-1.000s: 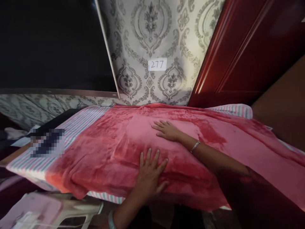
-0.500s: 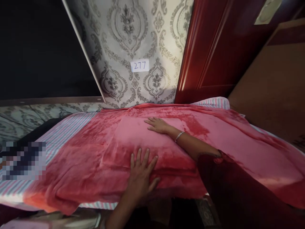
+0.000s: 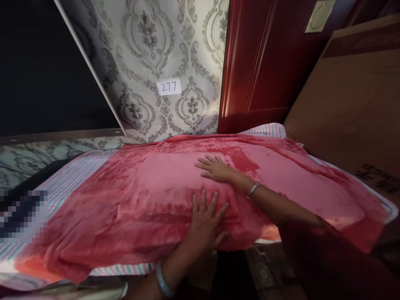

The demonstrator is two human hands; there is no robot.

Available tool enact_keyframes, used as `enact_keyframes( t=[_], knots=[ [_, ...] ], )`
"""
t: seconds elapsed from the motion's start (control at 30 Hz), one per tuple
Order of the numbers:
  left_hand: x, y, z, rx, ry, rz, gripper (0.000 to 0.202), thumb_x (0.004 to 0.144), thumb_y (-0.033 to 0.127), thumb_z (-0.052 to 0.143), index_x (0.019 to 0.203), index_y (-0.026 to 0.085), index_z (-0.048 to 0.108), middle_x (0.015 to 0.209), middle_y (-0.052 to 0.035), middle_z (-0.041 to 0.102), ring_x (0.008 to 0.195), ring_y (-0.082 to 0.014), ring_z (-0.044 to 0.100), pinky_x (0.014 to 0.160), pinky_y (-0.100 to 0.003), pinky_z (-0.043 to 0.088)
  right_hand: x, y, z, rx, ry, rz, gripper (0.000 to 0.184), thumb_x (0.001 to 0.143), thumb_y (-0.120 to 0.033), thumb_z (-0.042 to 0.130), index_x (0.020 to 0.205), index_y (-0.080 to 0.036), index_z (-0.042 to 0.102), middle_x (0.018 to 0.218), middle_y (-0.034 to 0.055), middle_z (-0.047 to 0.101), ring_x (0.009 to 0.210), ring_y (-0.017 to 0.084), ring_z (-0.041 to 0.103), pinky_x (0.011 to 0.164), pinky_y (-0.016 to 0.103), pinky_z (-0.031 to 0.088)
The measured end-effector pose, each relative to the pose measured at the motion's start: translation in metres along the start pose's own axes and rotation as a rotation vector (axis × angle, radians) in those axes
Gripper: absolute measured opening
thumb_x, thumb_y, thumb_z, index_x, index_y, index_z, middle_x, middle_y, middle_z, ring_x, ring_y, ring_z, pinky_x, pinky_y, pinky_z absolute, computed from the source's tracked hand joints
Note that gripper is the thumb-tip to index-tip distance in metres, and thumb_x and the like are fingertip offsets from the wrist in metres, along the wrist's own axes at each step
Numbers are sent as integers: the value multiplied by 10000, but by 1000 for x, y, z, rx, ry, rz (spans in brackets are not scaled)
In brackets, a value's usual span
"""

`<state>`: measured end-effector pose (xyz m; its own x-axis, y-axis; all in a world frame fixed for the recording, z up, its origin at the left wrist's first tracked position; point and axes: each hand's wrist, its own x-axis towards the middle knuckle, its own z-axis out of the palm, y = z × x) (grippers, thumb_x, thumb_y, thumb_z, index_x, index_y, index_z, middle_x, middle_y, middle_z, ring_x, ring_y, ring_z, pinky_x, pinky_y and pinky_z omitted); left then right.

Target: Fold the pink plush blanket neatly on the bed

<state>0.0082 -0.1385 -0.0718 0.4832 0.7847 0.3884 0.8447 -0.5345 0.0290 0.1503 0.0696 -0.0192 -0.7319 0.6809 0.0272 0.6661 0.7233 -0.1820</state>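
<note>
A red and pink plush blanket (image 3: 93, 221) lies spread over a striped sheet (image 3: 78, 168). Near its middle is a raised, roughly rectangular pink folded part (image 3: 168, 168), like a flat pad. My left hand (image 3: 204, 221) rests palm down on the front side of this part, fingers spread. Farther back, my right hand (image 3: 215, 168) lies flat on its pink top near the right end, fingers stretched to the left. Neither hand grips the cloth. Whether anything lies inside the raised part is hidden.
Behind stands a patterned wall with a paper label (image 3: 169, 86) reading 277. A large dark screen (image 3: 53, 75) is at the left. At the right are a dark red door (image 3: 265, 62) and a big cardboard box (image 3: 353, 96).
Both hands have slid to the right over the folded part, the left hand toward its right front corner. The view has also turned slightly right, showing more of the box.
</note>
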Motion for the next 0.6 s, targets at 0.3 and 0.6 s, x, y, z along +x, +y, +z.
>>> enact_keyframes(
  t=[0.3,0.6],
  knots=[
    [-10,-2,15,47,70,21,944,791,543,769,1604,316,345,1728,-112,160,1566,-471,35,1195,-746,101,39,65,24,170,46,240,704,1032,-670,238,1632,-309,318,1695,40,272,1574,270,203,1282,510,132],
    [-9,0,13,-35,29,18,896,841,566,709,1616,336,322,1729,-111,167,1568,-471,81,1198,-748,95,32,58,16,98,48,306,714,1024,-680,242,1628,-307,325,1711,64,213,1576,358,158,1236,652,180]
  ],
)
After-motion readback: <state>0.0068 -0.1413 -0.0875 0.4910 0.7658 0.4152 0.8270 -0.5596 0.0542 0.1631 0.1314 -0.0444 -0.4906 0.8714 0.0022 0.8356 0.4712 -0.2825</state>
